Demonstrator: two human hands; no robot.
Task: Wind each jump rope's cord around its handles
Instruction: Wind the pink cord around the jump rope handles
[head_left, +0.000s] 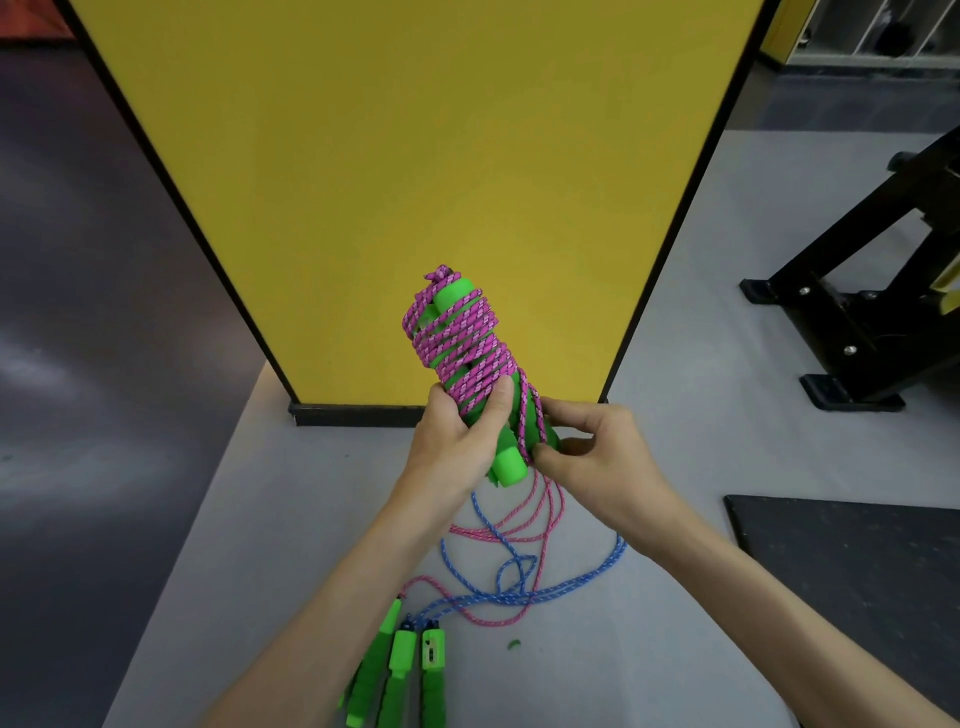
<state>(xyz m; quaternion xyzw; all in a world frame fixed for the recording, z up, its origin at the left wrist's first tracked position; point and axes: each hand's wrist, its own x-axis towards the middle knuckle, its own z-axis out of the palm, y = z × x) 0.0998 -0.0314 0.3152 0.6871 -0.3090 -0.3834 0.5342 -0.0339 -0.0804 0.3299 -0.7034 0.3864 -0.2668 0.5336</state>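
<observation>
A pair of green handles (506, 462) is held upright in front of me, with a purple cord (457, 338) wound in many turns around them. My left hand (457, 431) grips the bundle near its lower part. My right hand (592, 447) pinches the cord's last turns at the bundle's lower right side. Below on the grey floor lie three more green handles (400, 670) side by side. A loose pink cord (519, 530) and a loose blue cord (571, 582) run from them in tangled loops.
A tall yellow panel (415, 156) with a black frame stands right behind the bundle. A black metal rack base (852, 332) is on the right. A dark mat (857, 571) lies at the lower right. A small green scrap (513, 644) rests on the floor.
</observation>
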